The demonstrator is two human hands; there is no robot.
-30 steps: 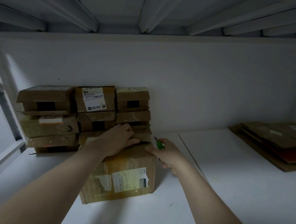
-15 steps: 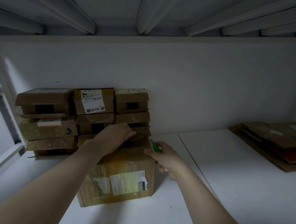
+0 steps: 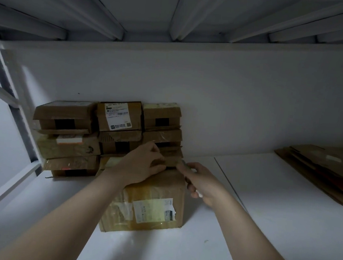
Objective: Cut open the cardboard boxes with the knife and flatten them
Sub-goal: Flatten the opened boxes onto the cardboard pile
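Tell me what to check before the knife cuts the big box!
1. Large brown cardboard box with yellowish tape sits flat on the white table: ok.
2. Left hand presses on the box's top to steady it: ok.
3. Right hand grips the green-handled knife: ok.
4. Blade out and aimed at the tape: cannot tell, it is hidden.
5. Left hand kept clear of the knife: not ok, its thumb seems very close.
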